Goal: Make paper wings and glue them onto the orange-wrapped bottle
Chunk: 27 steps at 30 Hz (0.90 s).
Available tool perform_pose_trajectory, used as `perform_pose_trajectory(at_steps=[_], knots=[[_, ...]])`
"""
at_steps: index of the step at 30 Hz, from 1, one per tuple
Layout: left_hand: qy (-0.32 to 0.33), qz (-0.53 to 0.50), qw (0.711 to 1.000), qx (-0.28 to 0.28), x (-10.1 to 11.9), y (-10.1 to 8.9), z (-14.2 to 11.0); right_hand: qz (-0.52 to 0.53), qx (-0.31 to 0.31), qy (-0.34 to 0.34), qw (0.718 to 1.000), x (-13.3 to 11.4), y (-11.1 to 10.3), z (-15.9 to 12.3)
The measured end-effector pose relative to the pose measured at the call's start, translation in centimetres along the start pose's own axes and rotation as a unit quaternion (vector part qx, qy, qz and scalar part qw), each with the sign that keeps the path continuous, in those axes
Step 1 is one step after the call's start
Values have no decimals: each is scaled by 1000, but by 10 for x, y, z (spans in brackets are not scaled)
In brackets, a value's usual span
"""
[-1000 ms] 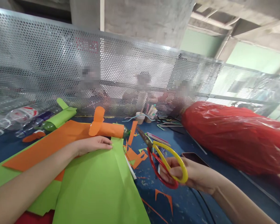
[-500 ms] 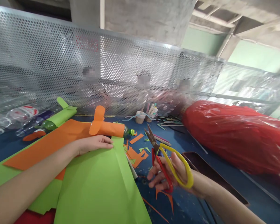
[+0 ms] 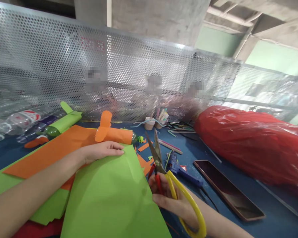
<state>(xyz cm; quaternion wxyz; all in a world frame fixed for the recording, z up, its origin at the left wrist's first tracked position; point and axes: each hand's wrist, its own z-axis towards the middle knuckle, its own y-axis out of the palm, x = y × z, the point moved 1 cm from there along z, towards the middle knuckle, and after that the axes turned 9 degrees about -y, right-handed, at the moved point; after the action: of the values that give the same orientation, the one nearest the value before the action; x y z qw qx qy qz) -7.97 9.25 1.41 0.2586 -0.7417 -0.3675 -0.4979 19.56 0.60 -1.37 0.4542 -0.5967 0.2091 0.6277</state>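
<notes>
My left hand [image 3: 106, 151] has its fingers closed on the top edge of a bright green paper sheet [image 3: 114, 198]. The sheet slants across the near middle of the table, over other green and orange paper. In my right hand [image 3: 171, 195] are scissors [image 3: 157, 158] with one yellow and one red handle. Their blades are parted and point up and away, just right of the green sheet. Beyond my left hand lies a green bottle wrapped in orange paper [image 3: 119, 135], with a rounded orange piece standing on it. An orange sheet [image 3: 49, 152] lies under my left forearm.
A blue glue gun [image 3: 183, 172] and a phone [image 3: 228, 190] lie to the right. Behind them is a large red plastic bag [image 3: 250, 142]. Cups of sticks [image 3: 149, 123] stand near the perforated metal screen [image 3: 139, 66]. Clear bottles [image 3: 22, 120] and a green-wrapped bottle [image 3: 66, 124] are left.
My right hand and the scissors have moved left and nearer, towards the green sheet, uncovering the glue gun. The sheet and my left hand have shifted slightly right.
</notes>
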Motion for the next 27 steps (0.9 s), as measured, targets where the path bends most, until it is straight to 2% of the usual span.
perform_pose_trajectory(at_steps=[5, 9, 11, 15, 18, 21, 23, 25, 27], knots=[[8, -41, 999, 10, 5, 9, -5, 52, 40, 27, 997, 4, 4, 0], [17, -98, 995, -7, 7, 11, -12, 130, 50, 43, 989, -10, 7, 6], [6, -155, 987, -34, 7, 7, -14, 150, 73, 25, 986, -18, 5, 9], [-14, -263, 963, -56, 6, -6, -12, 97, 188, -28, 977, -20, -8, 14], [15, -258, 965, -52, 5, -10, -11, 47, 260, -54, 963, -13, -19, 14], [46, -229, 970, -60, 4, -2, -10, 18, 298, -68, 952, -4, -27, 16], [53, -205, 977, -42, 2, 8, -8, -6, 316, -78, 945, 0, -29, 17], [56, -158, 986, 23, -4, 17, -4, -29, 324, -88, 941, 2, -30, 17], [55, -141, 987, 58, -12, 25, -2, -52, 326, -92, 940, 3, -29, 16]])
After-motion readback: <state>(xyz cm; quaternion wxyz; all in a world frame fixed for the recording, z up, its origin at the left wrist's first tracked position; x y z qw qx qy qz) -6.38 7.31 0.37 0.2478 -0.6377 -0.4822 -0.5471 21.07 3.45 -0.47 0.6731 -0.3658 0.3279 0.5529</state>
